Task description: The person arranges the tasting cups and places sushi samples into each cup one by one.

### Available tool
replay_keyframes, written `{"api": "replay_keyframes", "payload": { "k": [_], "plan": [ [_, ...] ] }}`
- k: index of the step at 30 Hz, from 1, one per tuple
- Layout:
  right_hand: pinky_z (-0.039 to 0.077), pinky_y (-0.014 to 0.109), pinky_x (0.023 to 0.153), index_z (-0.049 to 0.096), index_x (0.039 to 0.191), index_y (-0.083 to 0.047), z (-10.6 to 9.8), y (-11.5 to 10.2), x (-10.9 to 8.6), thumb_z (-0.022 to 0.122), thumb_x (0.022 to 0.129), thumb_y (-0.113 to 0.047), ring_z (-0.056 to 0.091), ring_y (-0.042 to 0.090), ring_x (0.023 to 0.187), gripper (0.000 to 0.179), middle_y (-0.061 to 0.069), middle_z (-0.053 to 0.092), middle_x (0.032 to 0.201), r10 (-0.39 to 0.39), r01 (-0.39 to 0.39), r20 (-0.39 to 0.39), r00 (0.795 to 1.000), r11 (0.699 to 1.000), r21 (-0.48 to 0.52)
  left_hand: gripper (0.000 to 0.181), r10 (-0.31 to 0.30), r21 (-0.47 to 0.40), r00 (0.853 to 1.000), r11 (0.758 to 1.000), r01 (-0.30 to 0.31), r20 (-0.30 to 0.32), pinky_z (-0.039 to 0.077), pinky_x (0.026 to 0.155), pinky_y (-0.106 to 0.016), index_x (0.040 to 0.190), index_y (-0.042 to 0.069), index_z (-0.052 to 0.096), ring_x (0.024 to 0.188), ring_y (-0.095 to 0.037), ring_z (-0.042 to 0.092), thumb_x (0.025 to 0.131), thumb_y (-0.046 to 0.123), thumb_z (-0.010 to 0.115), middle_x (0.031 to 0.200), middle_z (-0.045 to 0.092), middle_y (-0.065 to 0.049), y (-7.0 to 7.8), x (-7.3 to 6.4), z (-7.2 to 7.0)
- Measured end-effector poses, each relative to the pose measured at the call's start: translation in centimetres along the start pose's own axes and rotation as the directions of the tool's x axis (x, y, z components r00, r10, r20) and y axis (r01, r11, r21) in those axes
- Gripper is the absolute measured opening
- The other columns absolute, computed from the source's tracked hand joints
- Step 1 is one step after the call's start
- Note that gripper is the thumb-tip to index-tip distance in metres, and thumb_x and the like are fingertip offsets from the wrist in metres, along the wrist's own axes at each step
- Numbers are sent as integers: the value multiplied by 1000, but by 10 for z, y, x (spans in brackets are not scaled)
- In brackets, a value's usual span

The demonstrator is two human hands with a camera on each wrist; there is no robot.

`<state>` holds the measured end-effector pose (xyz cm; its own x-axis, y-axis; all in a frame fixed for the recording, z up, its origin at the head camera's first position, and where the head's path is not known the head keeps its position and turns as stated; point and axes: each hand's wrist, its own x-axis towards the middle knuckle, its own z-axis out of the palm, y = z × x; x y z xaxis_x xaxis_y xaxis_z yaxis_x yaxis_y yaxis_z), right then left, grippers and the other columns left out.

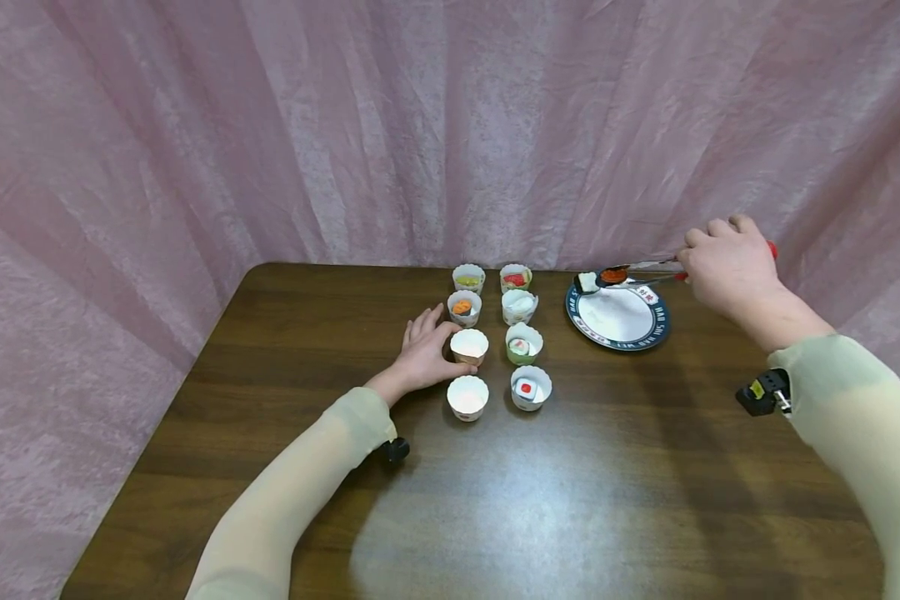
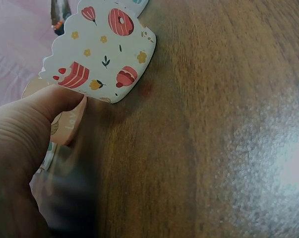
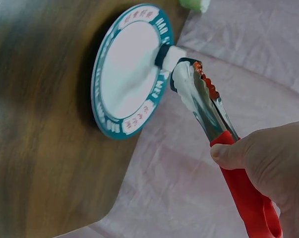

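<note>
My left hand (image 1: 423, 354) holds a white paper baking cup (image 1: 469, 343) between thumb and forefinger. In the left wrist view its thumb (image 2: 65, 99) lies against a peach-coloured cup (image 2: 70, 124), partly hidden behind the dessert-printed cup (image 2: 102, 49). My right hand (image 1: 735, 267) grips red-handled metal tongs (image 3: 238, 183). Between the tongs' tips is a toy sushi piece with orange-red topping (image 1: 613, 276), over the far rim of the blue-rimmed plate (image 1: 618, 317). Beside the tips, a black-and-white sushi piece (image 3: 170, 57) is at the plate's rim.
Two columns of paper cups stand mid-table. Several hold toy sushi, such as the orange-topped piece (image 1: 462, 307) and the red-centred piece (image 1: 526, 388). The near left cup (image 1: 468, 398) shows a bare inside. A pink curtain (image 1: 420, 125) hangs behind the wooden table (image 1: 330, 333).
</note>
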<state>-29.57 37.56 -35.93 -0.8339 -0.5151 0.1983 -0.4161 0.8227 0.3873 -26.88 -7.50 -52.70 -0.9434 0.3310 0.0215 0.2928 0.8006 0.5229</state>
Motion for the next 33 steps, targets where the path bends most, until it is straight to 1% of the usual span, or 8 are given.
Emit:
{"api": "replay_keyframes", "payload": {
  "k": [5, 12, 15, 20, 22, 25, 29, 33],
  "plan": [
    [35, 67, 97, 73, 92, -4, -11, -7, 2, 82, 75, -9, 55, 44, 96, 20, 13, 60, 88, -37, 37, -66, 997, 999, 1, 70, -2, 6, 1000, 1000, 2, -2, -1, 121, -60, 135, 22, 58, 155, -39, 4, 80, 56, 83, 170, 10, -13, -1, 1, 0],
    [35, 66, 102, 74, 103, -5, -27, -34, 9, 85, 79, -13, 56, 42, 99, 28, 12, 63, 95, -106, 107, -165, 981, 994, -5, 69, -11, 5, 1000, 1000, 11, 5, -1, 120, -61, 135, 22, 58, 155, -37, 2, 80, 56, 82, 170, 9, -12, -3, 3, -1],
    [37, 63, 101, 75, 100, -6, -32, -47, 13, 82, 81, -8, 56, 39, 95, 20, 9, 60, 89, -154, 160, -252, 955, 987, 3, 69, -18, 7, 1000, 1000, 18, 10, -1, 121, -60, 136, 23, 57, 155, -37, 2, 80, 57, 82, 170, 8, -11, -2, 3, -1],
    [41, 59, 99, 74, 94, -4, -37, -69, 23, 77, 83, -3, 57, 36, 87, 11, 7, 57, 83, -240, 253, -379, 894, 967, -17, 70, -26, 22, 1000, 999, 26, 12, -1, 121, -59, 137, 24, 56, 155, -37, 2, 81, 58, 81, 171, 7, -10, -2, 4, -1],
    [41, 57, 100, 74, 94, -4, -38, -77, 26, 76, 84, -2, 57, 36, 87, 10, 7, 57, 81, -262, 273, -391, 882, 962, -27, 71, -27, 20, 1000, 999, 27, 10, -2, 121, -59, 137, 24, 56, 155, -37, 2, 81, 59, 81, 171, 7, -10, -2, 5, -1],
    [41, 56, 102, 75, 96, -4, -40, -87, 30, 74, 84, -1, 56, 35, 87, 12, 7, 57, 82, -282, 293, -380, 881, 956, -29, 72, -31, 13, 999, 999, 31, 12, -2, 121, -59, 137, 24, 57, 155, -37, 1, 80, 60, 81, 171, 6, -10, -1, 5, 0],
    [40, 56, 104, 75, 101, -5, -41, -99, 35, 80, 82, -7, 56, 35, 88, 19, 7, 58, 85, -297, 309, -350, 889, 951, -22, 71, -27, 9, 1000, 1000, 27, 8, -2, 121, -60, 137, 25, 58, 155, -37, 1, 80, 60, 81, 171, 6, -9, -1, 5, 0],
    [40, 56, 104, 75, 102, -6, -41, -112, 39, 81, 83, -7, 57, 35, 90, 20, 6, 59, 87, -314, 329, -364, 877, 944, -21, 71, -17, 7, 1000, 1000, 17, -3, -1, 120, -61, 135, 25, 59, 155, -38, 2, 79, 60, 82, 171, 7, -11, -1, 6, 0]
  ]
}}
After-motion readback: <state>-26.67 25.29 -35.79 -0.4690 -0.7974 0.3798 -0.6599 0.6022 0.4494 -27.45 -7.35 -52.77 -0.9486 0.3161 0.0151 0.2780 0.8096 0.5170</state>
